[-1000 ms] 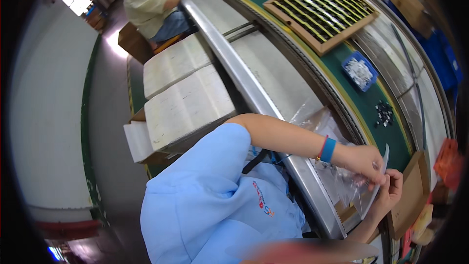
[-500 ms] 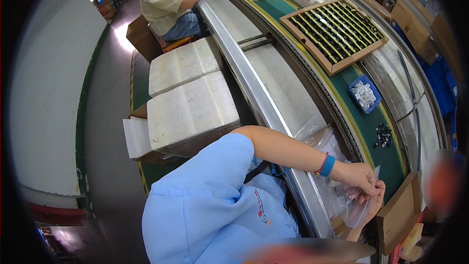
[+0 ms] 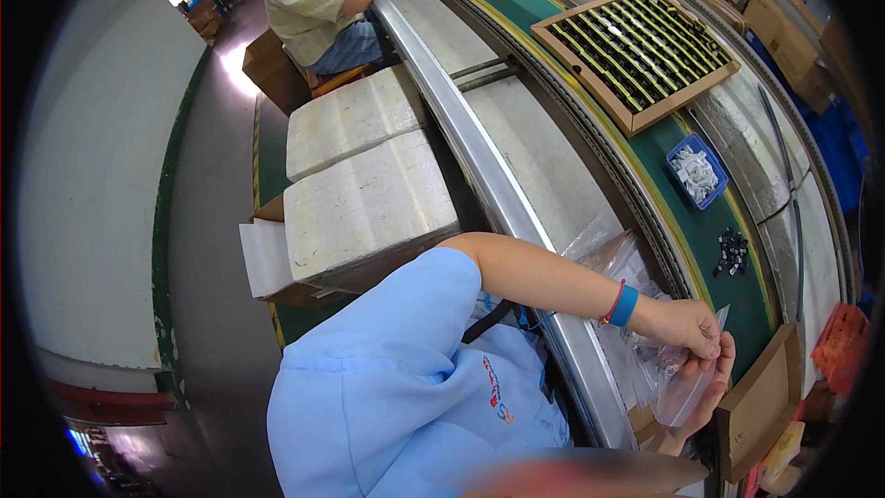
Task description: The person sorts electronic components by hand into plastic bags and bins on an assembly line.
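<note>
My left hand [image 3: 680, 325], with a blue band at its wrist, is closed in a pinch at the upper edge of a clear plastic bag [image 3: 683, 398]. Facing it from the lower right, my right hand [image 3: 713, 389] grips the same bag, its fingertips close to those of the left. The bag hangs tilted between the two hands, and its contents are too small to make out. More clear bags [image 3: 636, 364] lie just left of and beneath my hands, partly covered by them.
On the green conveyor belt [image 3: 659, 163] stand a cardboard tray [image 3: 636, 122] of black parts, a blue basket [image 3: 679, 186] of white pieces and a pile of small black parts [image 3: 731, 252]. An open carton [image 3: 761, 406] is at right. A metal rail [image 3: 479, 175] crosses; a co-worker [image 3: 313, 5] sits far left.
The view has shifted slightly, so most things appear a little farther right. Both hands stay together on the bag, with little visible movement. An orange-red thing at the right edge, blurred before, is clearer.
</note>
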Available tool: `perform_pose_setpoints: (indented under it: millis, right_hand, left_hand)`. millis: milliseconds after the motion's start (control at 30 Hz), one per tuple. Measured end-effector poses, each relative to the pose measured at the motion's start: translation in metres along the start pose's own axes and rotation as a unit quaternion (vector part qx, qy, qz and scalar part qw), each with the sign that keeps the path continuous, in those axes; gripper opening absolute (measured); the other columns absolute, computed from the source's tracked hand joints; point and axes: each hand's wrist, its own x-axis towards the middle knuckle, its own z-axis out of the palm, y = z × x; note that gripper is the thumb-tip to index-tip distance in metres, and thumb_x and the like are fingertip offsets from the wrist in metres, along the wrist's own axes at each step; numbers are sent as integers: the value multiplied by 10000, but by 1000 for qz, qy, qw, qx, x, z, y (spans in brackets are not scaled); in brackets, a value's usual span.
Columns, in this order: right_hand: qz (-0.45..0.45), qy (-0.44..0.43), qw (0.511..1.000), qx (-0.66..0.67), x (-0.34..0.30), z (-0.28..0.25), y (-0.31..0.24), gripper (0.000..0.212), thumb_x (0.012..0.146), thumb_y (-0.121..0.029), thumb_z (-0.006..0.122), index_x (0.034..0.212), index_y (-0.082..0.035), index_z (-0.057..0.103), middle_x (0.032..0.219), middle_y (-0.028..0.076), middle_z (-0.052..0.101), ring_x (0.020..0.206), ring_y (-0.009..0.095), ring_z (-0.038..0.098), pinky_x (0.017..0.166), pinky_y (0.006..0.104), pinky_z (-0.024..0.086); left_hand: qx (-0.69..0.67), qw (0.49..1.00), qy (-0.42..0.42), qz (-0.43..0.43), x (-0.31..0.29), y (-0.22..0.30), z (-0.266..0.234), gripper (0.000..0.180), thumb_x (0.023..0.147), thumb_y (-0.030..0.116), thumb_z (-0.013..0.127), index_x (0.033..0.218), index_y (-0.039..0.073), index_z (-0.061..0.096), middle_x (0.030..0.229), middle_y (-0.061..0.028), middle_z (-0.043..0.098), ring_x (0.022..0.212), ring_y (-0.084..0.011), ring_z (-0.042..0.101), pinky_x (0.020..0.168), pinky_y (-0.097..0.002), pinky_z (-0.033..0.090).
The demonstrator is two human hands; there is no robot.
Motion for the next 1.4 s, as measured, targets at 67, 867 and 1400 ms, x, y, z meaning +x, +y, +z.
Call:
perform_pose_setpoints:
  millis: [67, 867, 1400]
  right_hand:
    - [7, -33, 999, 29, 3, 1, -3, 828, 784, -591, 508, 1275, 36, 280, 1109, 122, 439, 1007, 193, 457, 872, 304, 375]
    - [121, 1, 991, 56, 5, 5, -8, 500, 789, -235, 554, 1175, 30, 377, 1071, 119, 469, 944, 176, 494, 844, 272, 389]
    - [127, 14, 985, 114, 0, -1, 0, 505, 827, -173, 511, 1261, 12, 328, 1124, 131, 468, 1014, 188, 494, 907, 292, 388]
  left_hand:
    - [8, 1000, 2, 2, 1, 1, -1, 234, 870, 153, 491, 724, -3, 585, 618, -77, 600, 456, -99, 526, 378, -211, 377]
    - [21, 996, 74, -52, -4, 0, 5, 266, 770, 182, 541, 591, -4, 608, 525, -72, 581, 437, -114, 570, 386, -214, 384]
    - [-18, 994, 98, -37, -4, 0, 10, 280, 762, 146, 490, 529, -1, 544, 485, -85, 549, 403, -124, 535, 396, -216, 378]
